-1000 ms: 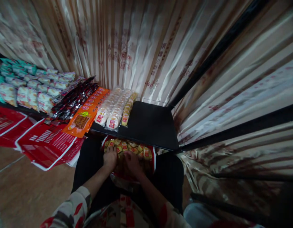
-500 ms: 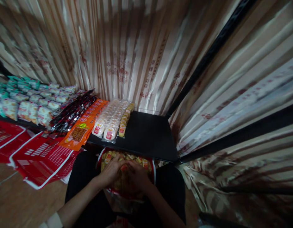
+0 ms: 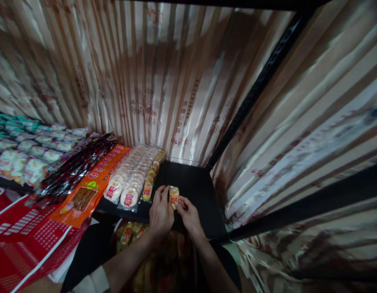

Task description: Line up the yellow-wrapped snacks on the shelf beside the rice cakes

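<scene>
Several teal packets: far left, packed against one another [image 3: 14, 124].
White packets: just right of the teal ones, in rows reaching the shelf's near edge [image 3: 36, 167].
Red basket: near left, below that edge [image 3: 32, 240].
Dark glossy packets: a slanting pile [image 3: 80, 165].
Orange snack bag: beside the pile, its near end jutting past the edge above the basket [image 3: 87, 185].
White round crackers: two clear-wrapped rows [image 3: 129, 179].
Lap bag: below the near edge, filled with yellow packets, partly hidden by the forearms [image 3: 124, 236].
Yellow row: right of the crackers [image 3: 150, 181].
Left hand: fingers together beside the yellow-wrapped packet's left side; cannot tell whether they grip [image 3: 161, 215].
Yellow-wrapped packet: upright between the hands, over the shelf [image 3: 174, 194].
Right hand: thumb and forefinger pinching its lower right corner [image 3: 190, 215].
Black shelf: surface showing beyond and right of the hands, to the right edge [image 3: 196, 183].
Dark pole: rising at the far right corner, bounding sideways room [image 3: 252, 91].
</scene>
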Action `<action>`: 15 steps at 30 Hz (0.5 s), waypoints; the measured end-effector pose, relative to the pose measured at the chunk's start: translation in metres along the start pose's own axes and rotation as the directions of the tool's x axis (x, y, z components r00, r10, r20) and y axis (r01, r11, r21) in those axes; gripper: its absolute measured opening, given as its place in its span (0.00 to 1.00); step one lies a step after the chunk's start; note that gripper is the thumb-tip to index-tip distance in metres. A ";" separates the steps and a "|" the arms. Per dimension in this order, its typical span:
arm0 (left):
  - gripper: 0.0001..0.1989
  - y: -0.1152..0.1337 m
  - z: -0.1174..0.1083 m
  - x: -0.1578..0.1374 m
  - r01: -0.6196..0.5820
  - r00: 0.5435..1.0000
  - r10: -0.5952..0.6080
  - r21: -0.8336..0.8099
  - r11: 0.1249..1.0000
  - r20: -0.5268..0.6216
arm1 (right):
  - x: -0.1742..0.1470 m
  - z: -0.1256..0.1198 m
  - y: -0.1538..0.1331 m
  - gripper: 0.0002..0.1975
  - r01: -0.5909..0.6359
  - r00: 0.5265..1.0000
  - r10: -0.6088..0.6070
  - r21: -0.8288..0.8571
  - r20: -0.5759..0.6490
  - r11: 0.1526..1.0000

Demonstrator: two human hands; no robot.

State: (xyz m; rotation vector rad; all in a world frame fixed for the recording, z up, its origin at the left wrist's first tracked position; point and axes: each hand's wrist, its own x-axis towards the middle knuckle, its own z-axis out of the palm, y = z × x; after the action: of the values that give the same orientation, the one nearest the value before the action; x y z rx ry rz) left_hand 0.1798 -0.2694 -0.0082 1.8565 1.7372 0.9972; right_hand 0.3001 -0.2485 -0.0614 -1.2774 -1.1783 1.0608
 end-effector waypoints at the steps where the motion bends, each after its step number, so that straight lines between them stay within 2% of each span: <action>1: 0.24 0.003 0.006 0.007 0.010 1.000 -0.010 -0.010 1.000 0.002 | 0.012 0.000 0.001 0.16 0.009 1.000 -0.009 -0.006 -0.029 1.000; 4: 0.21 0.007 0.023 0.031 0.076 0.995 -0.074 -0.034 0.997 0.062 | 0.047 0.001 0.009 0.14 0.032 0.997 -0.035 -0.050 -0.066 0.998; 8: 0.20 0.002 0.044 0.072 0.200 0.975 -0.196 -0.028 0.979 0.108 | 0.095 0.006 0.026 0.12 0.035 0.993 -0.059 -0.221 -0.101 0.975; 12: 0.20 -0.004 0.056 0.111 0.252 0.962 -0.248 -0.026 0.967 0.115 | 0.137 0.015 0.034 0.11 0.016 0.986 -0.077 -0.373 -0.149 0.928; 15: 0.20 -0.005 0.063 0.137 0.275 0.955 -0.274 0.006 0.961 0.111 | 0.161 0.023 0.034 0.11 0.013 0.983 -0.088 -0.418 -0.161 0.908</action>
State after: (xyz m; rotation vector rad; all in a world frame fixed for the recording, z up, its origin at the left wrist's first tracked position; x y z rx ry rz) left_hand 0.2182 -0.1242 -0.0231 1.5758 1.8556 0.7770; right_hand 0.2994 -0.0849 -0.0898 -1.6236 -1.3353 0.6563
